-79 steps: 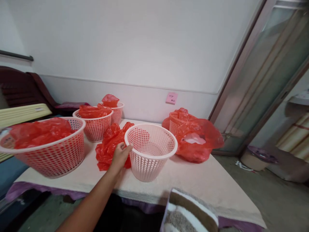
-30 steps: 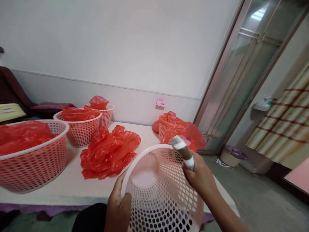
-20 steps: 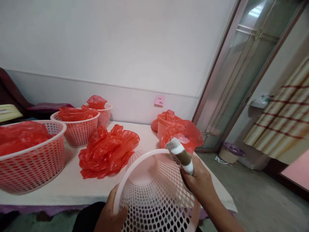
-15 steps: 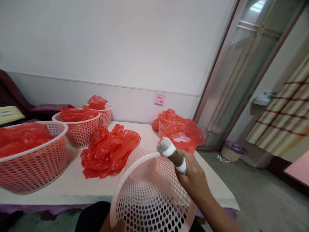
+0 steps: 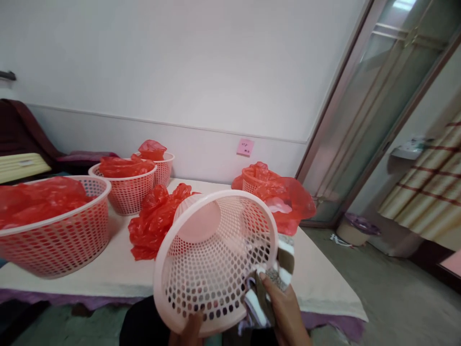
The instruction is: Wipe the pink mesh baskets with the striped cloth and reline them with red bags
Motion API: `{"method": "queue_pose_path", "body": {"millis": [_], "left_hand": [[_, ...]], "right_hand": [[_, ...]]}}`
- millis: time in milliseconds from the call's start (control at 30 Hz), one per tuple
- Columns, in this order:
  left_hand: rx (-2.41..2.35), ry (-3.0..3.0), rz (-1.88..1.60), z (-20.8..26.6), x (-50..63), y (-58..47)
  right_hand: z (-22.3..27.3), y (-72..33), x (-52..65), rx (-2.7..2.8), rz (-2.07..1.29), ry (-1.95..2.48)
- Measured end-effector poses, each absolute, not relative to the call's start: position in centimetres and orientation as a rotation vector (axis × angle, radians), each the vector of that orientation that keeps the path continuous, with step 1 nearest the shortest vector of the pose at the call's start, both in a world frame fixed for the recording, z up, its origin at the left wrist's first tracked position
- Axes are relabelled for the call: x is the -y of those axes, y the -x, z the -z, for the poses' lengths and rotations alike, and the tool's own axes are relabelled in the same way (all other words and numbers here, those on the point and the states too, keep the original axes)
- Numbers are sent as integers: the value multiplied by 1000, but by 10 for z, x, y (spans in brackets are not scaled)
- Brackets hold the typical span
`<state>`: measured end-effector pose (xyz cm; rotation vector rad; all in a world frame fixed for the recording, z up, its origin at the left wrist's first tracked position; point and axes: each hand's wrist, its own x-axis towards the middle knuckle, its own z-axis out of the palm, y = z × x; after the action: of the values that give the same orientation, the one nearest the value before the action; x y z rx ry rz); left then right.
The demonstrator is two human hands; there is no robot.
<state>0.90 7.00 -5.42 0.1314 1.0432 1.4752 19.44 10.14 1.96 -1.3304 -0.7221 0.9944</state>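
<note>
A pale pink perforated plastic basket [image 5: 201, 218] is tilted on its side in front of me, its mouth facing me and nothing visible inside. My left hand [image 5: 189, 331] grips the lower rim, with a finger showing inside the edge. At the right rim, my right hand [image 5: 286, 307] is closed on a striped cloth [image 5: 261, 298] in white, brown and grey. The cloth drapes over the rim and lies on both its inside and outside. Behind the basket, a crumpled red plastic bag [image 5: 153, 221] rests on the table and is partly covered by it.
Three pink baskets holding red bags stand at left, the nearest basket [image 5: 86, 235] largest. At right are an orange-pink basket [image 5: 248, 182] and an open red bag [image 5: 304, 197] with something pale inside. All stand on a white-covered table [image 5: 324, 283]. A lined bin [image 5: 355, 230] is on the floor.
The basket has turned and risen slightly, and now hides more of the red bag. My right hand has moved down along the rim, and the cloth has spread from a narrow fold into loose drapes.
</note>
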Motion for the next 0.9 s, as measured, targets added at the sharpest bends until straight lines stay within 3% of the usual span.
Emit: {"method": "queue_pose_path", "body": {"millis": [200, 433, 600, 767, 900], "left_hand": [[-1011, -351, -1281, 60, -69, -1], [-1261, -598, -1139, 34, -84, 71], [-1291, -508, -1221, 41, -83, 59], [-1192, -423, -1401, 34, -76, 44], [-1029, -350, -1413, 25, -78, 24]], "right_hand": [[-10, -213, -105, 582, -855, 1355], [-53, -239, -102, 1050, -350, 1429], [-74, -224, -104, 1155, -202, 1368], [-46, -215, -116, 801, -360, 1353], [-14, -177, -105, 544, -852, 1211]]}}
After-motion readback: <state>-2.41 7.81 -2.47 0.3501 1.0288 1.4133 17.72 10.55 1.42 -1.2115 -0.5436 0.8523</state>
